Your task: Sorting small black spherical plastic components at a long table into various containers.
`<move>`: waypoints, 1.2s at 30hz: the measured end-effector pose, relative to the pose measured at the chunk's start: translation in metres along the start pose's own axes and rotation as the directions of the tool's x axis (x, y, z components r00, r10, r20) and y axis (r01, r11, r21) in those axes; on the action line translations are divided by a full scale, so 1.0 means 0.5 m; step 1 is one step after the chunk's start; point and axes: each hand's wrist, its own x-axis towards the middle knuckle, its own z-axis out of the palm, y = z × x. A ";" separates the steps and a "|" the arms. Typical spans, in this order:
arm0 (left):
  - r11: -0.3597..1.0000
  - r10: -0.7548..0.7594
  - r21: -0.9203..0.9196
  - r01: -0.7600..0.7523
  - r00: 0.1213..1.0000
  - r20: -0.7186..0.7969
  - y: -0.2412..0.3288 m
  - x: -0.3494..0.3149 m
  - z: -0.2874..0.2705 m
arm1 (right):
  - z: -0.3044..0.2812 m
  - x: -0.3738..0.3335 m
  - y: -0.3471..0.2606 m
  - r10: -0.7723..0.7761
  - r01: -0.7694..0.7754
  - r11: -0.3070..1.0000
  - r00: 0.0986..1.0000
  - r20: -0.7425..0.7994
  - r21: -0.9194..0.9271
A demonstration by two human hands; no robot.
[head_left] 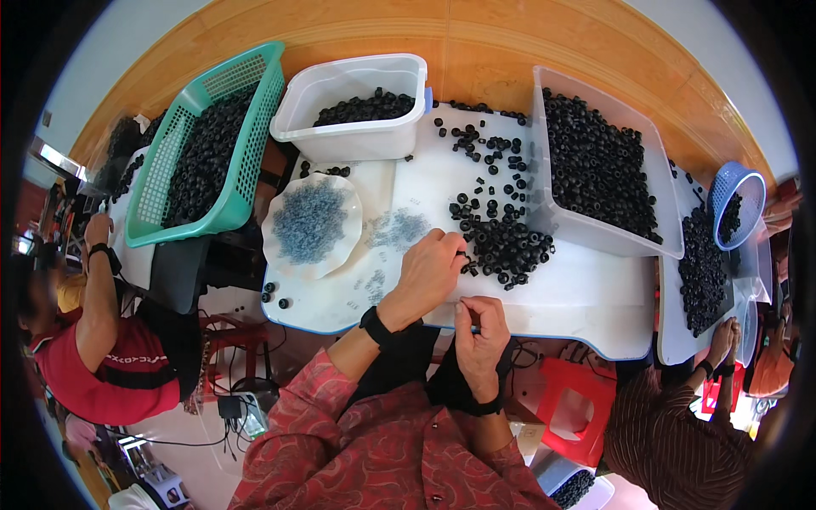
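Observation:
My left hand [427, 274] is over the white table with its fingers curled together. Its fingertips are at the left edge of a pile of small black round parts with holes [510, 246], and a dark piece shows at them. Closer to me, my right hand [482, 336] is at the table's front edge, thumb and fingers pressed together. Whatever it may hold is too small or hidden to make out. To the left of my left hand, tiny grey-blue clear pieces [398, 229] lie scattered, and a white scalloped plate [340, 263] carries a heap of them.
Behind the plate stands a white tub [293, 127] of black parts, with a green basket [191, 228] further left. A large clear bin [586, 234] of black parts is at the right, and a blue basket [727, 183] beyond it. Other people sit on both sides, near a red stool [586, 438].

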 end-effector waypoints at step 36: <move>-0.224 -0.137 -0.951 0.213 0.959 0.248 -0.018 -0.173 -0.036 | -0.009 -0.004 0.004 0.141 -0.143 0.979 0.990 0.028 0.144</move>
